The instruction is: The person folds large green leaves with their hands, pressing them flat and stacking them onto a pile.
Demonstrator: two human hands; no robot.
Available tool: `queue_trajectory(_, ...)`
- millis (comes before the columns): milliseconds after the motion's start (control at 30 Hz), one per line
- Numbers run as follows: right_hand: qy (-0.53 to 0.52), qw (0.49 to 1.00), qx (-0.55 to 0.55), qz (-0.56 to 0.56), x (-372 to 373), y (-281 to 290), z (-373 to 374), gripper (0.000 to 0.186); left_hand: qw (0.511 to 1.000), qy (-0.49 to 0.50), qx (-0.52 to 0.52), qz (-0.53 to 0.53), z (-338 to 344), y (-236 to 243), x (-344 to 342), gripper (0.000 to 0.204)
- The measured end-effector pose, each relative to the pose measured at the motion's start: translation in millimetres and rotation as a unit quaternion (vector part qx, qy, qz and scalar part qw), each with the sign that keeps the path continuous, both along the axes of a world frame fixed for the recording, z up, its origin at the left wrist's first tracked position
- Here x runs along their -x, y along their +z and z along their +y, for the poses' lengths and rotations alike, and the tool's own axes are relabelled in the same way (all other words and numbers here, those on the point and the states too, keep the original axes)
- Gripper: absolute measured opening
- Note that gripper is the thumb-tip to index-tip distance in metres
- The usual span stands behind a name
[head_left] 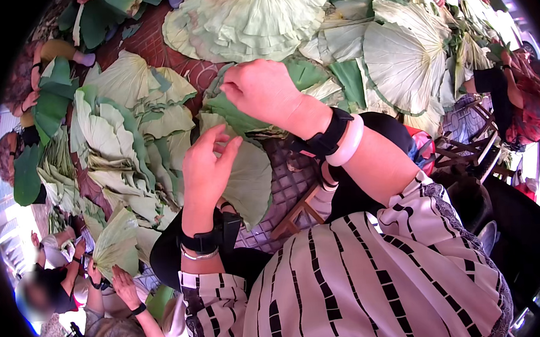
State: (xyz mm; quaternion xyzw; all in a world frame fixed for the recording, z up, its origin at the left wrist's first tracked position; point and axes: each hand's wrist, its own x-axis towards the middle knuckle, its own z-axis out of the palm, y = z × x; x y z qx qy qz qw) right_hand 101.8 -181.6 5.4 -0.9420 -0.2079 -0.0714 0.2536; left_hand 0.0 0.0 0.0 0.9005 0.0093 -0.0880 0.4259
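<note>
My left hand [208, 166] is raised in front of me, its fingers loosely bent and apart, over a pale green lotus leaf [249, 182] on the ground. Above and to its right, my right hand [259, 92] is closed with the knuckles up; anything inside it is hidden. Under and behind that hand lie darker green and pale leaves [301, 74]. Piles of layered, dried-looking leaves [110, 141] spread to the left. A large pale fanned stack [242, 19] sits beyond my hands.
Several other people sit around with leaves: at far left [51, 287], upper left [49, 52] and right [526, 103]. Their hands [129, 288] show at lower left. A small wooden stool [300, 213] stands by my legs, dark chairs [515, 234] at right. Red patterned paving [144, 34] shows between piles.
</note>
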Motion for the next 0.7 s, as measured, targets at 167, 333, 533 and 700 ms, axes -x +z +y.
queue_trajectory(167, -0.018, 0.997, -0.071, -0.014, -10.0, 6.3, 4.4, 0.016, 0.997, 0.057, -0.059, 0.001, 31.9, -28.7, -14.4, 0.044)
queue_trajectory(333, -0.011, 0.997, -0.070, 0.008, -1.6, 15.0, -7.2, 0.021, 0.978, 0.183, -0.082, 0.058, 68.1, -200.8, 3.1, 0.045)
queue_trajectory(533, 0.006, 0.991, -0.133, 0.030, -3.9, 34.4, -5.9, 0.018, 0.895, 0.222, -0.326, 0.209, 180.1, -393.1, 161.0, 0.038)
queue_trajectory(700, -0.010, 0.990, -0.142, 0.016, -7.6, 23.7, -17.8, 0.015, 0.917, 0.253, -0.245, 0.189, 139.9, -384.7, 117.7, 0.040)
